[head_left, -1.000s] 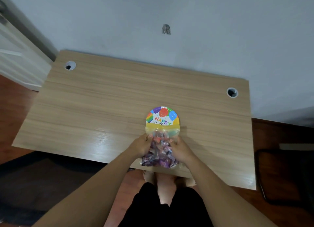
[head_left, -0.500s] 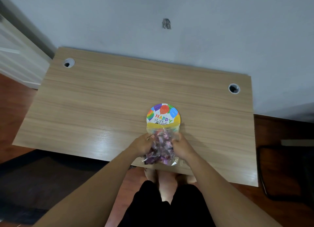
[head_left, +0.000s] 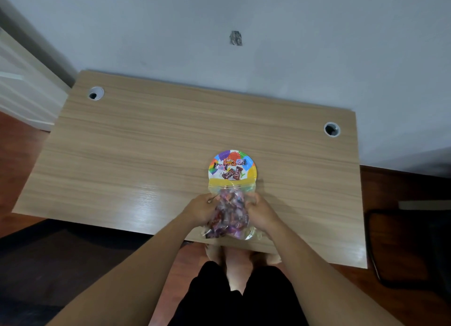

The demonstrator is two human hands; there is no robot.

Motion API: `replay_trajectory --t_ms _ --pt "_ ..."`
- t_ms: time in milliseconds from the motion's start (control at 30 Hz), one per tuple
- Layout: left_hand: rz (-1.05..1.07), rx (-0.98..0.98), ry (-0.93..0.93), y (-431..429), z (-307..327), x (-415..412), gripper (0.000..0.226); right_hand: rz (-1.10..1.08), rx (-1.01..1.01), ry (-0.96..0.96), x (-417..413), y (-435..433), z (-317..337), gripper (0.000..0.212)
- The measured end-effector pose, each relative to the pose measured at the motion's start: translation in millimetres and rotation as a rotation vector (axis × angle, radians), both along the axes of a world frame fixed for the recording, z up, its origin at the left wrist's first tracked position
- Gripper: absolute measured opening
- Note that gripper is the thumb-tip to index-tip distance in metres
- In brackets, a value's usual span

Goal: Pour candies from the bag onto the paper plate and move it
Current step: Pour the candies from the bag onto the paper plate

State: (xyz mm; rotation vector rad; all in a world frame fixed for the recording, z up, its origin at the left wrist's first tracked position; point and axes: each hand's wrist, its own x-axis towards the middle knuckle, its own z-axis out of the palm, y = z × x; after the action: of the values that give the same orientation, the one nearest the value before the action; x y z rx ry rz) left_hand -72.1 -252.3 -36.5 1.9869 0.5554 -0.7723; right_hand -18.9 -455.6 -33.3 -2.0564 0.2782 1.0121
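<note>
A clear plastic candy bag (head_left: 230, 212) with a yellow top strip is tilted forward, its mouth over the near edge of a colourful birthday paper plate (head_left: 212, 170). My left hand (head_left: 201, 208) grips the bag's left side and my right hand (head_left: 261, 213) grips its right side. Several wrapped candies (head_left: 230, 169) lie on the plate, brown, red and purple ones. Most candies are still inside the bag. The bag hides the plate's near rim.
The plate rests on a light wooden desk (head_left: 146, 160) against a grey wall. Cable holes sit at the back left (head_left: 95, 93) and back right (head_left: 331, 129). A dark chair frame (head_left: 390, 250) stands on the floor at the right. My legs and feet show below the desk's front edge.
Several candies have dropped out of the bag onto the plate, which held none before. Both hands keep their hold on the bag and have stayed in about the same place.
</note>
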Motion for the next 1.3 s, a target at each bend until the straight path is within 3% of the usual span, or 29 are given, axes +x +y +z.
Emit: replay_trajectory --t_ms 367,600,1300 --pt "0.102 -0.043 -0.02 -2.0 -0.7 -0.9 0.048 -0.001 0.017 -0.001 0.0 -3.9 -3.2 0.037" --pt "0.257 -0.12 -0.019 -1.7 -3.6 -1.9 0.029 -0.014 0.034 0.003 -0.2 -6.2 0.2 0.033" --pt "0.413 -0.289 0.038 3.3 3.4 -6.0 0.022 0.001 0.01 -0.011 -2.2 -8.4 9.4 0.031"
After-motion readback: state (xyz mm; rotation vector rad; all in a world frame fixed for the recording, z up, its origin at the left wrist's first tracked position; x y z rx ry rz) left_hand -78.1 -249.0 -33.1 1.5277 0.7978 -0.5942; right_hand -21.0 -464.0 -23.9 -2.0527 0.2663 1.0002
